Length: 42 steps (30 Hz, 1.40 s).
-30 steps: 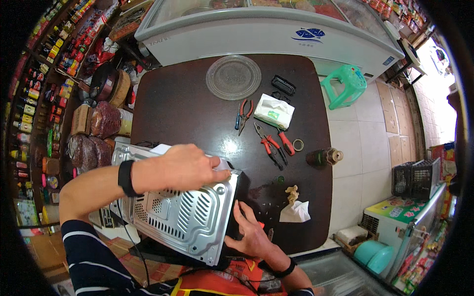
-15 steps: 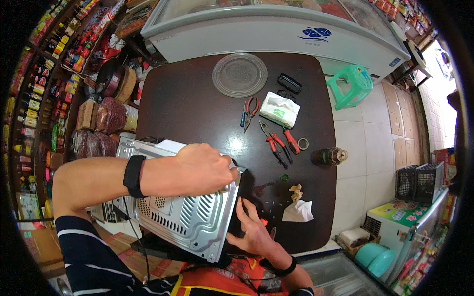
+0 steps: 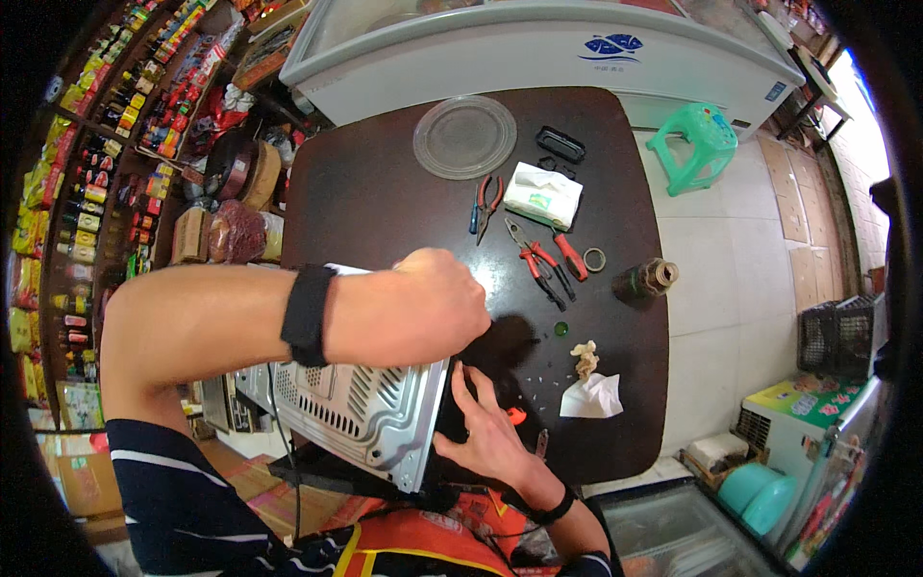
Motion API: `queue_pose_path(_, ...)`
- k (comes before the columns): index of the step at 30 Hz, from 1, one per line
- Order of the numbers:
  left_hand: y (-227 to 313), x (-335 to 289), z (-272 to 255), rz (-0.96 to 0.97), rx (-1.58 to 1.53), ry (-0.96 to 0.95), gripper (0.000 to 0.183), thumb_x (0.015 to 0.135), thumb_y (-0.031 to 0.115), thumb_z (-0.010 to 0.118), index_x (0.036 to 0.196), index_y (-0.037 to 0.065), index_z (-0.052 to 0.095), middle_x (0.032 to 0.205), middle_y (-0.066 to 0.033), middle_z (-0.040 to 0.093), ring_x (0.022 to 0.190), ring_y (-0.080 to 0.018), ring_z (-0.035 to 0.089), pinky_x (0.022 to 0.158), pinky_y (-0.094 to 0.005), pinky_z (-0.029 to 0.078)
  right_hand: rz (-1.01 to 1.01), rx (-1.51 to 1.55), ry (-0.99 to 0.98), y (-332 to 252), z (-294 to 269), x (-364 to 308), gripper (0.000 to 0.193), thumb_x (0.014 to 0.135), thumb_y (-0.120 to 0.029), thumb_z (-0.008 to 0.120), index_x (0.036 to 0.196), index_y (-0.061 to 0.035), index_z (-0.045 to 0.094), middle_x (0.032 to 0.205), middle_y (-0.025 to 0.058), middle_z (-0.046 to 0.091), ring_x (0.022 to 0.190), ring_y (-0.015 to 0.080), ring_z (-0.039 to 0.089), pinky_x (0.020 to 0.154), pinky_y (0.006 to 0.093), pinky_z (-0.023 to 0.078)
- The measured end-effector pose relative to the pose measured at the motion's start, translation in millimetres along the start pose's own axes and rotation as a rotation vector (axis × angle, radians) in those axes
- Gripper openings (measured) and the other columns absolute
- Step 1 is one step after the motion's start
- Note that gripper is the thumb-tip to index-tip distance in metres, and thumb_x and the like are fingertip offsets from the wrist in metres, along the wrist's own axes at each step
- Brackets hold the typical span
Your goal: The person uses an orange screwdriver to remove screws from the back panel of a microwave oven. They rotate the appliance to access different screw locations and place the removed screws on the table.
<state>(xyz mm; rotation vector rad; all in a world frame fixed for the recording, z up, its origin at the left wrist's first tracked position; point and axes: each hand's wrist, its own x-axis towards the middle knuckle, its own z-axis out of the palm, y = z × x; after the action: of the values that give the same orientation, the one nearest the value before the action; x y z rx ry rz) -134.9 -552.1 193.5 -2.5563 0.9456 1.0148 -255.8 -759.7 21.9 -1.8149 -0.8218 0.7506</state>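
Observation:
A silver metal appliance housing point(image 3: 394, 413) with vent slots and holes, like a microwave oven casing, lies tilted at the table's near left. Above its far right corner hovers my left hand point(image 3: 413, 308), closed, back of the hand up. Its fingertips are hidden, so what they hold cannot be made out. My right hand point(image 3: 495, 438) is beside the housing's right edge, fingers stretched and thumb apart, with nothing visible in it. An orange-red piece point(image 3: 516, 415) lies just beyond its fingers. A black cord point(image 3: 288, 433) hangs over the housing's left part.
The dark table point(image 3: 375, 192) carries a glass turntable plate point(image 3: 465, 137), pliers point(image 3: 488, 207), red-handled pliers point(image 3: 540, 264), a red-handled tool point(image 3: 569, 255), a tape ring point(image 3: 595, 260), a tissue pack point(image 3: 543, 197), a bottle point(image 3: 644, 279) and crumpled tissue point(image 3: 591, 395). A green stool point(image 3: 694, 144) stands right.
My left hand has lifted off the housing's corner, slightly right and closer to the camera. My right hand stays at the edge. The whole view has shifted a little.

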Motion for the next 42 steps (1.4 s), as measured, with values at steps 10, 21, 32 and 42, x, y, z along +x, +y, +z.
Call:
queue_pose_path(10,13.2,26.3,-8.3,0.104,0.228,0.011,0.015,0.077,0.019,0.082,0.087,0.008,0.085,0.085,-0.0078,0.079,0.077,-0.0275,0.079,0.054,-0.0423,0.055,-0.050,0.023,0.073,3.4,5.7,-1.0,0.110,0.086,-0.027,0.088,0.173,0.0017,0.026,0.161,0.0382,0.037,0.116,0.0598,0.069,0.093,0.0569,0.065)
queue_pose_path(21,19.8,39.2,-25.2,0.198,0.455,0.223,0.005,0.074,0.016,0.081,0.073,0.011,0.081,0.074,-0.0059,0.076,0.068,-0.0284,0.075,0.053,-0.0442,0.052,0.061,0.056,0.005,-4.2,1.5,-2.3,0.117,0.083,-0.028,0.090,0.174,0.0010,0.023,0.164,0.0324,0.036,0.129,0.0557,0.064,0.099,0.0555,0.062)
queue_pose_path(32,-11.7,-76.8,5.2,-0.390,-0.387,0.279,0.026,0.097,0.021,0.077,0.117,0.003,0.078,0.098,-0.0221,0.078,0.096,-0.0434,0.078,0.083,-0.0517,0.063,-0.112,0.041,0.140,-6.2,-0.1,-3.1,0.111,0.081,-0.016,0.091,0.173,-0.0040,0.030,0.156,0.0280,0.040,0.115,0.0500,0.069,0.091,0.0528,0.064)
queue_pose_path(42,95.0,-244.1,280.8,-1.266,-0.954,0.844,0.036,0.099,0.025,0.079,0.124,-0.001,0.076,0.111,-0.0209,0.076,0.095,-0.0360,0.075,0.082,-0.0432,0.060,-0.012,0.163,0.028,-27.4,2.6,-4.1,0.116,0.081,0.003,0.082,0.177,0.0026,0.017,0.128,0.0135,0.074,0.065,0.0150,0.057,0.061,0.0303,0.052)
